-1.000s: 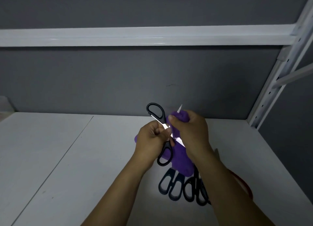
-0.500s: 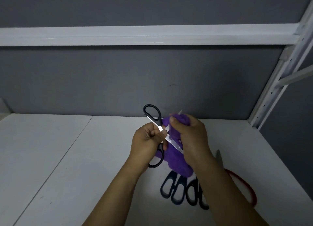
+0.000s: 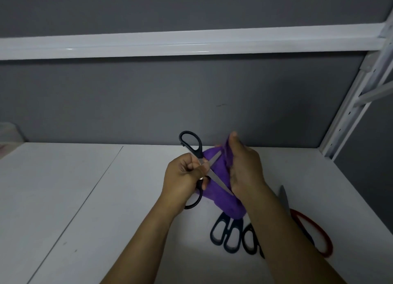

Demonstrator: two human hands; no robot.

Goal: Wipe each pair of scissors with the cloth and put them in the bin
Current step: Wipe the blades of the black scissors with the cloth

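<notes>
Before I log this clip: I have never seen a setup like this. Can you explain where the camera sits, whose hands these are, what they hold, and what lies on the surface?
There is no machine here. A person works with bare hands, and the only camera is worn on their head, looking forward and down.

The left hand grips a pair of black-handled scissors near the pivot, with the blades open. The right hand holds a purple cloth against one blade, apparently wiping it.

Lower down, on the white shelf surface, lie other black scissors and a red-handled pair, both partly hidden.
</notes>
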